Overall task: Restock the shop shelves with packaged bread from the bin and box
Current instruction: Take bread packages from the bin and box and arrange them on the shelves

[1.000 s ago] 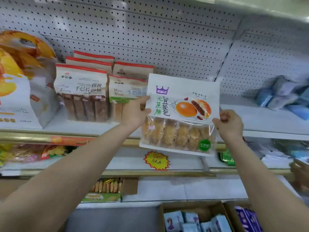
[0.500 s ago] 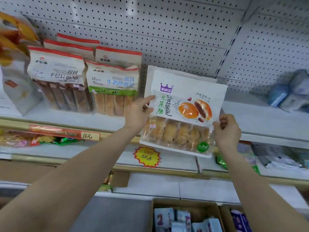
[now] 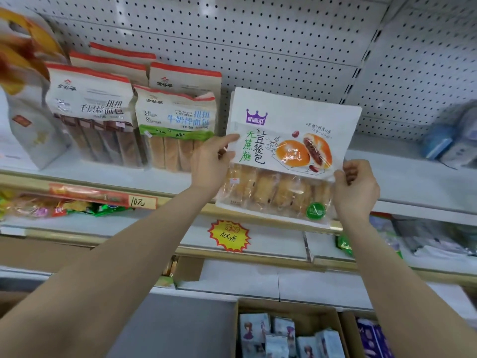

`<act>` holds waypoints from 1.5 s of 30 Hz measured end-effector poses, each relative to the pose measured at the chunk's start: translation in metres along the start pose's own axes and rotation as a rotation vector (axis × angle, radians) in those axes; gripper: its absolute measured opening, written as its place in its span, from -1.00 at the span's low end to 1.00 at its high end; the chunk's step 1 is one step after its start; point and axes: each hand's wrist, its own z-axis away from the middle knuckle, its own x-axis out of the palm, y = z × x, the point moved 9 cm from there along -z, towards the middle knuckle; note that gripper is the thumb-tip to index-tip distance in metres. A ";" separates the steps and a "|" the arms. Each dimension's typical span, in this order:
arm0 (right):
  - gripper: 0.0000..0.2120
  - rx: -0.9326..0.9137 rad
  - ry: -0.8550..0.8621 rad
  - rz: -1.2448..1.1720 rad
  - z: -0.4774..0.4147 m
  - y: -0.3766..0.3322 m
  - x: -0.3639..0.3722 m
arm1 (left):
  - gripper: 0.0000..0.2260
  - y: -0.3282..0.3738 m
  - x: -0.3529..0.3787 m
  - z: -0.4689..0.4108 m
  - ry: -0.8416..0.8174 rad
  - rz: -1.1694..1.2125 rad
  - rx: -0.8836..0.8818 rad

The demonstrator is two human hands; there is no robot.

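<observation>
**Both hands on one bun pack at the top shelf**

We saw the left hand point(image 3: 209, 166) gripping the left edge of the bread pack point(image 3: 291, 140), with its thumb laid across the printed front and its fingers curled out of sight behind. The right hand point(image 3: 357, 189) pinched the right edge, its fingers folded in tightly. The hands were well apart, one at each end of the pack.

The pack was held upright with its printed face toward the camera, just right of the stick bread packs point(image 3: 178, 125). Its long axis ran left to right and dipped a little toward the right. The purple crown logo sat at the top and the clear window with its row of buns at the bottom. The lower edge overlapped the front rail of the shelf point(image 3: 418, 187). We could not tell whether it touched the rail.

We counted one pack in the hands. A thin white edge showed behind its top left corner, and we could not tell whether that was a second pack. There were five stick bread packs: two in front and three behind. The buns in the window were too blurred to count.

One handwritten price tag point(image 3: 143, 202) hung on the rail, and one starburst sticker point(image 3: 229, 235) on the shelf below. A cardboard box point(image 3: 289, 307) of small packets stood at the bottom.
</observation>
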 end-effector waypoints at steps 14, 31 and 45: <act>-0.41 -0.192 -0.061 0.127 0.056 -0.003 0.035 | -0.32 -0.039 0.017 0.045 -0.098 -0.391 0.195; -0.20 -0.486 -0.160 0.545 0.110 0.008 0.087 | 0.00 -0.044 0.064 0.083 -0.275 -0.860 0.559; -0.33 -0.538 -0.106 0.506 0.044 0.030 0.132 | -0.17 -0.056 0.103 0.029 -0.206 -0.793 0.585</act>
